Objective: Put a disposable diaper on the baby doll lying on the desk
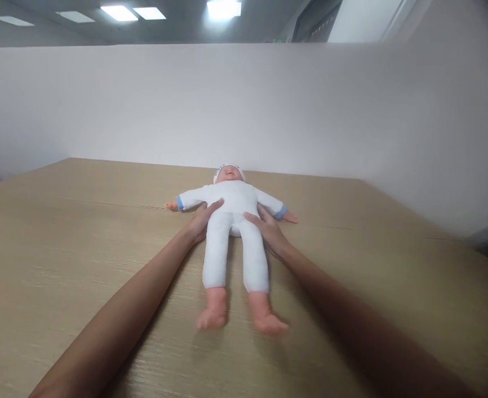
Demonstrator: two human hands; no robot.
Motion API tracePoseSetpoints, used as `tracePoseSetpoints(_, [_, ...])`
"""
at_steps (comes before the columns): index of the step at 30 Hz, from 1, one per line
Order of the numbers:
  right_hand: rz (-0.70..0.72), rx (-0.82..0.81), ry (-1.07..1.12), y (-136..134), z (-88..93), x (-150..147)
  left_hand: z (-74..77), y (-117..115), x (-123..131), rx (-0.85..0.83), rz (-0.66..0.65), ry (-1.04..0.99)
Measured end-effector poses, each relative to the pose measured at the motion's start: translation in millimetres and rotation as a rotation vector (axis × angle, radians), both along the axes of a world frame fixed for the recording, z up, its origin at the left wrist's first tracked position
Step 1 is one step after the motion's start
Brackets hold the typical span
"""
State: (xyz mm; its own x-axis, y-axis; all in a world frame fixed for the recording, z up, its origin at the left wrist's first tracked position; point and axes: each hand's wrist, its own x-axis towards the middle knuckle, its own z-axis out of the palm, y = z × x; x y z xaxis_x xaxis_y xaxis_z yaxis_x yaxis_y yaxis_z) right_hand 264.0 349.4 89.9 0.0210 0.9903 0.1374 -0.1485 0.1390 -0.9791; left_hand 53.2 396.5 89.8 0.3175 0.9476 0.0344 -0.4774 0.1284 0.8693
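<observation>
A baby doll (pixel 235 200) in a white suit with blue cuffs and a white cap lies on its back, head away from me and bare feet toward me. Its arms stretch out to both sides. My left hand (pixel 204 220) grips the left side of its waist, thumb on the belly and the other fingers mostly hidden beside or under the body. On the opposite side, my right hand (pixel 270 229) holds the hip in the same way, thumb over the front. The doll's legs are slightly apart, between my forearms.
The doll rests on a wide light wooden table (pixel 82 265) with a thin seam running across it. A pale partition (pixel 144 105) stands behind the table's far edge and continues along the right. Lit ceiling panels (pixel 223 9) show above it.
</observation>
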Motion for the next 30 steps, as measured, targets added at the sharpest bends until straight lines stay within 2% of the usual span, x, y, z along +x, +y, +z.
tracePoseSetpoints(6, [0.010,-0.006,0.021,0.8,-1.3,-0.7,-3.5,1.7,-0.2,0.007,0.006,0.004])
tracePoseSetpoints(21, [0.005,-0.026,0.037,-5.7,5.8,-2.8,-0.1,-1.6,0.1,-0.005,0.016,-0.003])
tracePoseSetpoints(30, [-0.005,-0.021,0.012,0.1,0.0,0.1,3.0,-14.2,-3.1,0.016,0.019,-0.033])
